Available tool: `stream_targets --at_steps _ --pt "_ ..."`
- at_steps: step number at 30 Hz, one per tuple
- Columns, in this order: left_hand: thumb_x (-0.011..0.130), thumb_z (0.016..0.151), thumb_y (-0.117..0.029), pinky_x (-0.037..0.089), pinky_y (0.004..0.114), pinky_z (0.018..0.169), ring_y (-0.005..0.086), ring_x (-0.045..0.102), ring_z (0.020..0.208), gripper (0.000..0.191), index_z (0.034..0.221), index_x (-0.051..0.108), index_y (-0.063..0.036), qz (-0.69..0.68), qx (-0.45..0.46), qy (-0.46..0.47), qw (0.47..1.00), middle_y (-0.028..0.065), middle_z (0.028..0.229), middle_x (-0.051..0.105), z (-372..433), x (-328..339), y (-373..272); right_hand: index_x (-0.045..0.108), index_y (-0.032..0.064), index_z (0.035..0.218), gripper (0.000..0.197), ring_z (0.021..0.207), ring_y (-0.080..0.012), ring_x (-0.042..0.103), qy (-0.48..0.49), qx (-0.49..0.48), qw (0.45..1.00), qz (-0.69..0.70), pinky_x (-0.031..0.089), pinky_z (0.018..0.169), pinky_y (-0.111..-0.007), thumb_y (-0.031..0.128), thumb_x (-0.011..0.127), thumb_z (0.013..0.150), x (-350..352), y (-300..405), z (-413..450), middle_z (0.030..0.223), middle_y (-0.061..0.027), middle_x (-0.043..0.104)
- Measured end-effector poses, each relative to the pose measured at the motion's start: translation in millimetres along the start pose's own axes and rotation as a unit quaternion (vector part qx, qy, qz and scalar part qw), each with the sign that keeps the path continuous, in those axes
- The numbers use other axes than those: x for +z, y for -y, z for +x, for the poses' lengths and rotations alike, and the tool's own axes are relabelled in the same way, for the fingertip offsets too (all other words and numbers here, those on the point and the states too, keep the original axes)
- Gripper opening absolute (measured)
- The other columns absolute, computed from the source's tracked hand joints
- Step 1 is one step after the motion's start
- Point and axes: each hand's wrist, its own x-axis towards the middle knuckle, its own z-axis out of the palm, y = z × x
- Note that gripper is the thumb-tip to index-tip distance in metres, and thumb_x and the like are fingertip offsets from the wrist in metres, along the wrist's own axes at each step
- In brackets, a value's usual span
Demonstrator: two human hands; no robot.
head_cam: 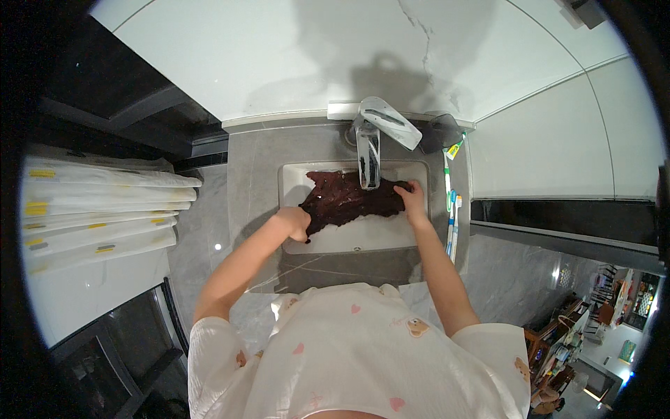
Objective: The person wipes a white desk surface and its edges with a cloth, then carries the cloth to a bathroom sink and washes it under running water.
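Observation:
A dark maroon wet cloth (345, 196) lies spread across the back half of a white rectangular sink basin (366, 241). My left hand (296, 222) is closed on the cloth's left end, near the basin's left rim. At the other end, the fingers of my right hand (412, 200) pinch the cloth by the right wall of the basin. The spout of a chrome faucet (369, 162) reaches over the middle of the cloth and hides part of it. Its lever points to the right. Whether water runs cannot be told.
Toothbrushes (451, 225) and a toothpaste tube (456, 147) lie on the grey stone counter (254, 157) right of the basin. A dark cup (440, 133) stands behind them. A white patterned shower curtain (104, 209) hangs at the left. A tiled wall rises behind the faucet.

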Motion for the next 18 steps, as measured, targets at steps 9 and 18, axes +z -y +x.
stream_targets --at_steps 9,18 --pt "0.051 0.071 -0.011 0.045 0.035 0.073 0.0261 0.051 0.094 0.025 0.094 0.056 -0.0047 -0.017 -0.056 -0.337 0.940 0.0126 0.097 0.054 80 29 19 0.055 0.0054 0.098 0.031 0.092 -0.0225 0.055 0.082 0.533 0.736 0.409 0.043 0.081 -0.038 0.030 0.053 0.080 38 40 -60 0.099 -0.0097 0.058" --pt "0.056 0.073 -0.029 0.035 0.038 0.089 0.0282 0.036 0.110 0.038 0.101 0.048 -0.0057 0.068 -0.074 -0.391 0.915 0.0119 0.115 0.039 80 68 41 0.043 0.0091 0.105 0.026 0.089 -0.0217 0.051 -0.031 0.218 0.947 0.234 0.044 0.074 -0.033 0.020 0.050 0.082 20 26 -51 0.099 -0.0078 0.051"
